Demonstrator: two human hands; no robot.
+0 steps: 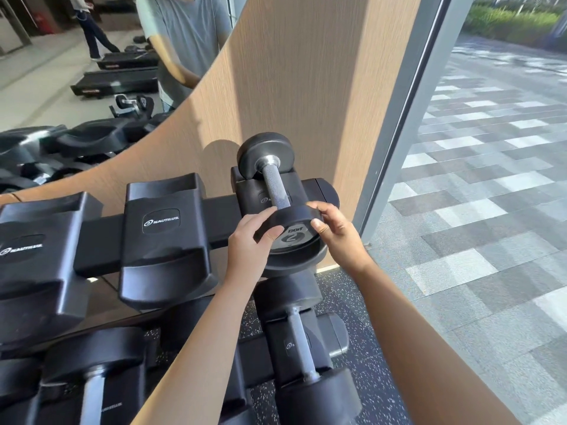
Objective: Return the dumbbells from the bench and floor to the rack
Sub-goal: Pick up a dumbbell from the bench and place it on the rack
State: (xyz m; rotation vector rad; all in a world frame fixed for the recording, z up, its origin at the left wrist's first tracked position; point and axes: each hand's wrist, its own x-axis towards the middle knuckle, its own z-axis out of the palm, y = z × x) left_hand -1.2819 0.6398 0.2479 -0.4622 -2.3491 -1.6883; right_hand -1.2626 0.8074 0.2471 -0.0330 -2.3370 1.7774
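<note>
Wooden wall (306, 87) close behind rack (221, 210); neighbouring cradle (165, 228) open.

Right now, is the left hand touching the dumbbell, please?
Touching: the head view shows the left hand gripping the near end of the dumbbell.

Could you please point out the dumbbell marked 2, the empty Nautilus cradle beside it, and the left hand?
Dumbbell marked 2 (276, 188): head view, knurled handle.
Empty Nautilus cradle (162, 222): head view, logo plate.
Left hand (248, 244): head view, back of the hand.
</note>
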